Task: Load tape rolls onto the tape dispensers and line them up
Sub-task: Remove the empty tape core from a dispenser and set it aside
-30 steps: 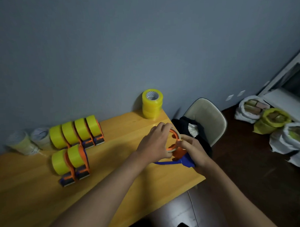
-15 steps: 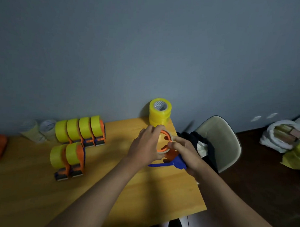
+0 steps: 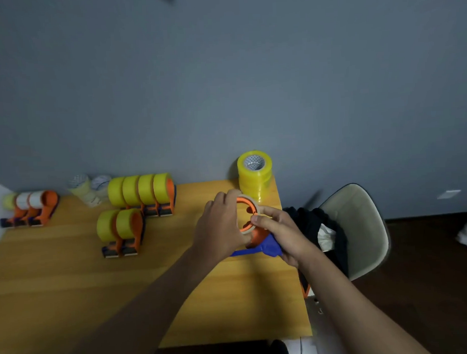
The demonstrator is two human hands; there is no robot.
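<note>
Tape dispenser (image 3: 258,242): held above counter (image 3: 72,288) near right edge, blue handle end toward near-right. Left hand (image 3: 223,227) curled round its ring; right hand (image 3: 282,233) grips handle.

A plain blue-grey wall (image 3: 250,70) fills the upper half of the view, dimly and evenly lit. Against it stands a counter (image 3: 58,283) with a warm yellow wood-grain top. Just beside the counter's right edge sits a chair (image 3: 361,225) with a cream shell seat edged in black, dark clothing (image 3: 316,221) heaped on it. The floor (image 3: 429,289) is dark brown. Two pale wall sockets (image 3: 450,194) sit low at the right.
</note>
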